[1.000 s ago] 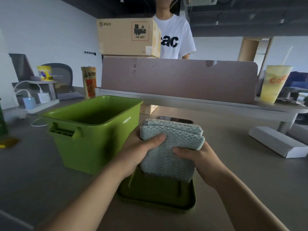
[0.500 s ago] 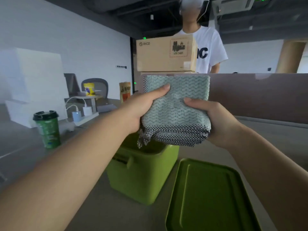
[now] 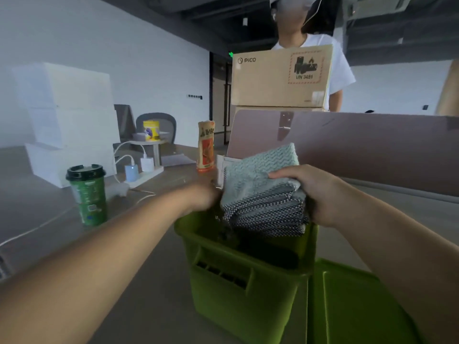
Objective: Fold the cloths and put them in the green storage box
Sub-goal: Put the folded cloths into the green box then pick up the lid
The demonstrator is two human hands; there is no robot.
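Note:
A folded stack of pale green cloths (image 3: pixel 260 194) with dark checked edges hangs tilted over the open mouth of the green storage box (image 3: pixel 243 259), its lower end just inside the rim. My right hand (image 3: pixel 313 192) grips the stack's right side, fingers curled over the top. At the stack's left edge, my left hand (image 3: pixel 201 197) is blurred by motion, and its fingers and hold cannot be made out. The box's green lid (image 3: pixel 352 306) lies flat on the table to the right of the box.
A green lidded cup (image 3: pixel 87 194) stands to the left, with a power strip and cables (image 3: pixel 139 175) behind it. A snack tube (image 3: pixel 206 147), a desk partition (image 3: pixel 360 150), a cardboard carton (image 3: pixel 280 75) and a person (image 3: pixel 337 70) are beyond the box.
The cloth stack has come down from chest height to the mouth of the green box. My left hand now blurs at its left edge while my right hand keeps its grip.

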